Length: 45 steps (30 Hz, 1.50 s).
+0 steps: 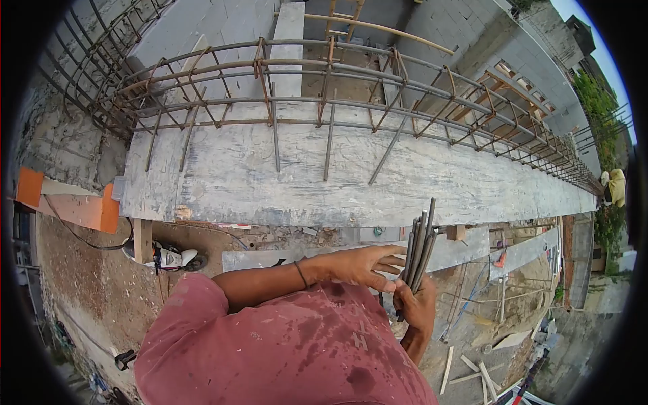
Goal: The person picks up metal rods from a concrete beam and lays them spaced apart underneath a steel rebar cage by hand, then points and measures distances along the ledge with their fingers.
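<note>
My right hand (417, 305) is closed around a bundle of several short steel rebar pieces (421, 246), held nearly upright in front of my chest. Beside the bundle is my left hand (361, 265), its fingers stretched out and apart toward the rods. Its fingertips are very close to the bars; whether they touch cannot be made out. Beyond my hands runs a long rebar cage (297, 67) with stirrups tied along it. Several loose rods, one of them a short bar (275, 135), lean from the cage onto the pale formwork board (256, 196).
Below the board at left is a parked motorbike (172, 258) near an orange-painted beam (74, 206). Wood strips (482, 378) lie on the ground at lower right. A bamboo ladder (344, 17) stands behind the cage. A person in yellow (615, 187) is at far right.
</note>
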### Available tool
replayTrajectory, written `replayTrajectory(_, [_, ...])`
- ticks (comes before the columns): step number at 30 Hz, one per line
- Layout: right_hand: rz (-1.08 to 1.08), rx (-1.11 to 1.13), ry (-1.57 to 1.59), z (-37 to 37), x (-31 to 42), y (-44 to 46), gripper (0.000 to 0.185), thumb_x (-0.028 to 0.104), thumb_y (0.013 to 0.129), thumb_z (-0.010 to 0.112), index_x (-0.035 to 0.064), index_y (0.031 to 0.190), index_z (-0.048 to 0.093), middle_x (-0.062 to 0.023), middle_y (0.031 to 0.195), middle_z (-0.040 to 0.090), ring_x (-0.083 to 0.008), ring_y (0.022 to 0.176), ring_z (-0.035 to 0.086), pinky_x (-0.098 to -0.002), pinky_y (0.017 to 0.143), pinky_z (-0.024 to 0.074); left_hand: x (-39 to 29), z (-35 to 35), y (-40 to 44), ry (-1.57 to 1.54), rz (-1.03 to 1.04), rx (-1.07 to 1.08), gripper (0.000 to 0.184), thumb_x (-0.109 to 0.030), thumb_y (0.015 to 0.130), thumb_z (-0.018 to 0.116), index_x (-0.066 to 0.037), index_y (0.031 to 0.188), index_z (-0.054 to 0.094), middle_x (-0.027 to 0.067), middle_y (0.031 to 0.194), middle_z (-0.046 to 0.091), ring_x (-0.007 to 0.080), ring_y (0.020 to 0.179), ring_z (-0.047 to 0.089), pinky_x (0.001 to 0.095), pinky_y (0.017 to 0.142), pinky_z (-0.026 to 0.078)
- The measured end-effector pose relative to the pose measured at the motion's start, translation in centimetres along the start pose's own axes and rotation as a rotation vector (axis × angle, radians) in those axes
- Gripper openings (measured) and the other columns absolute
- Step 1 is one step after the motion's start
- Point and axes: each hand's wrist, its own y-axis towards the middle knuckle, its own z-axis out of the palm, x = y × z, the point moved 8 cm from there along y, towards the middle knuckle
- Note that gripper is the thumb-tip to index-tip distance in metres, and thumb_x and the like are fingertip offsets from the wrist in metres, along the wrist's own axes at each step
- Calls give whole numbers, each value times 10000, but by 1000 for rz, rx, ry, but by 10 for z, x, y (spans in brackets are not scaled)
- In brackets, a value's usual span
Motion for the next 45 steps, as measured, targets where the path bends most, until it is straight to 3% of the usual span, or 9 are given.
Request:
replayTrajectory(2, [-87, 171, -228, 40, 33, 3, 153, 89, 973, 714, -27, 1031, 634, -38, 689, 622, -125, 605, 593, -330, 548, 473, 1, 16, 6, -539, 163, 87, 1121, -419, 924, 860, -14, 1696, 155, 272, 1682, 363, 382, 1536, 418, 479, 1263, 373])
replayTrajectory(7, [-181, 315, -728, 109, 88, -4, 369, 107, 961, 693, -31, 1294, 615, -295, 922, 711, -555, 876, 663, -537, 760, 535, -7, 4, -28, -651, 228, -178, 479, -385, 1146, 526, 24, 1372, 631, 215, 1425, 628, 294, 1390, 566, 451, 1180, 475])
replayTrajectory(14, [-235, 436, -692, 120, 77, -7, 376, 159, 993, 706, -23, 1317, 648, -299, 1023, 715, -531, 973, 674, -524, 849, 532, 0, -7, -51, -705, 449, -251, 500, -426, 1155, 491, 30, 1253, 670, 197, 1379, 649, 245, 1302, 612, 416, 1147, 500])
replayTrajectory(22, [-425, 190, -697, 117, 86, -8, 243, 64, 969, 702, -21, 1195, 722, -256, 998, 713, -468, 935, 691, -494, 850, 532, 1, -13, -56, -821, 368, -253, 431, -391, 1145, 522, -2, 1148, 707, 179, 1432, 652, 352, 1586, 348, 524, 1258, 384])
replayTrajectory(27, [-465, 12, -773, 110, 83, -16, 142, 21, 964, 680, -30, 1090, 718, -234, 940, 708, -478, 854, 669, -496, 775, 533, -3, -10, -48, -859, 270, -212, 381, -337, 1141, 535, -9, 1290, 659, 244, 1484, 609, 346, 1529, 443, 509, 1254, 403])
replayTrajectory(34, [-559, -396, -633, 58, 81, -17, 102, -7, 1002, 650, -32, 1073, 719, -163, 854, 708, -266, 697, 694, -366, 646, 528, -19, -15, -34, -884, 284, -277, 488, -344, 1121, 559, 0, 1464, 512, 251, 1504, 572, 347, 1408, 571, 559, 1207, 466])
replayTrajectory(38, [-592, -645, -576, -7, 81, 1, 124, 13, 1004, 664, -51, 1087, 730, -140, 864, 716, -208, 707, 688, -339, 672, 539, -18, -21, -35, -972, 260, -346, 369, -336, 1131, 559, -55, 1370, 565, 132, 1159, 731, 278, 1163, 706, 611, 1129, 511])
replayTrajectory(40, [-555, -660, -623, -37, 86, 24, 132, 22, 995, 669, -56, 1080, 735, -160, 883, 725, -237, 722, 697, -354, 693, 545, -16, -27, -33, -984, 284, -353, 321, -354, 1129, 579, -73, 1283, 585, 14, 846, 636, 176, 827, 661, 495, 1005, 566])
replayTrajectory(45, [-502, -703, -705, -102, 85, 101, 178, 24, 955, 663, -82, 1073, 743, -290, 1014, 733, -449, 906, 727, -468, 814, 564, -21, -28, -22, -830, 262, -481, 345, -397, 1127, 587, -78, 1259, 564, -43, 712, 409, 99, 660, 467, 366, 814, 520])
